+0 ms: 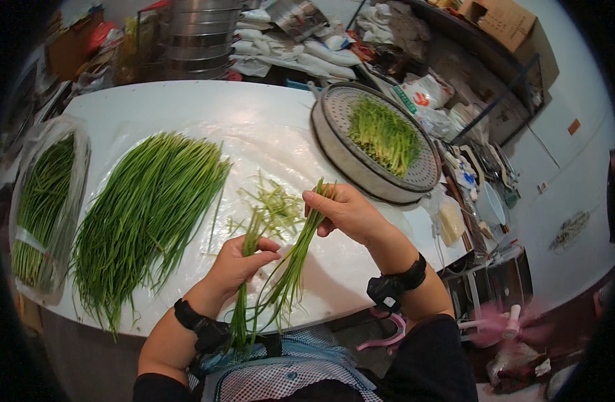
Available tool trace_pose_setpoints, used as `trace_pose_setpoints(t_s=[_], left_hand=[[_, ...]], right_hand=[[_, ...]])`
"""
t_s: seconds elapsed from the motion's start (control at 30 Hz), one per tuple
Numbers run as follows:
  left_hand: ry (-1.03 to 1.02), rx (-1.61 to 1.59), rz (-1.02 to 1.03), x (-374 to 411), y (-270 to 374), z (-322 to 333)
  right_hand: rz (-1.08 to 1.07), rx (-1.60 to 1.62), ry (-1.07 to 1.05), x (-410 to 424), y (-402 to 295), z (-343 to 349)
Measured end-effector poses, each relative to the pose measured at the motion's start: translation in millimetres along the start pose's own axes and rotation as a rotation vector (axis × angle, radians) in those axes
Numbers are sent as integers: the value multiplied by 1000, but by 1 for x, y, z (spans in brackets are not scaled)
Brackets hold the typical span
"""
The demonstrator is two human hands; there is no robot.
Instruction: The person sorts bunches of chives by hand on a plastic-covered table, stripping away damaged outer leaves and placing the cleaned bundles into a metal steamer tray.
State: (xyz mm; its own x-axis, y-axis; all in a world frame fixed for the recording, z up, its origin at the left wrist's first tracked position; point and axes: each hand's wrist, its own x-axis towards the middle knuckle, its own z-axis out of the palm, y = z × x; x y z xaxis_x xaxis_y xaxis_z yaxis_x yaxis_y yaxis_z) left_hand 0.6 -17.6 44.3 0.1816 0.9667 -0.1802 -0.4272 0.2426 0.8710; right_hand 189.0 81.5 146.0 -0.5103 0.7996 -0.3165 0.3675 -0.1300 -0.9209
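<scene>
My left hand (244,264) grips a small bunch of garlic chives (241,306), its long leaves hanging down past the table's front edge. In my right hand (345,211) is another thin bunch of chives (297,259), held near its upper ends and slanting down towards the left hand. Behind both hands lies a scatter of pale yellow-green trimmings (274,203) on clear plastic sheeting (257,135). Left of my hands spreads a large heap of loose chives (151,216). Further left, more chives (43,211) lie in a clear plastic bag (61,271).
A round perforated metal steamer tray (332,108) holding a pile of chives (382,135) stands at the table's right rear. Stacked metal steamers (202,40) and white sacks (327,53) are beyond the white table (111,95). A pink fan (511,326) is at lower right.
</scene>
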Motion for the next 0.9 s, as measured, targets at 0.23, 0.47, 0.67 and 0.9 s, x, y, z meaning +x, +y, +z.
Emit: trace_pose_setpoints(t_s=[0.23,0.47,0.67,0.9], left_hand=[[68,20,59,7,-17,-15],[118,-28,60,8,-9,-14],[85,-109,32,9,-8,-21],[79,-153,-40,10,-3,-19]], right_hand=[[8,10,-95,26,8,29],[53,60,-69,29,15,29],[53,102,-87,31,21,31],[90,235,-49,29,33,23]])
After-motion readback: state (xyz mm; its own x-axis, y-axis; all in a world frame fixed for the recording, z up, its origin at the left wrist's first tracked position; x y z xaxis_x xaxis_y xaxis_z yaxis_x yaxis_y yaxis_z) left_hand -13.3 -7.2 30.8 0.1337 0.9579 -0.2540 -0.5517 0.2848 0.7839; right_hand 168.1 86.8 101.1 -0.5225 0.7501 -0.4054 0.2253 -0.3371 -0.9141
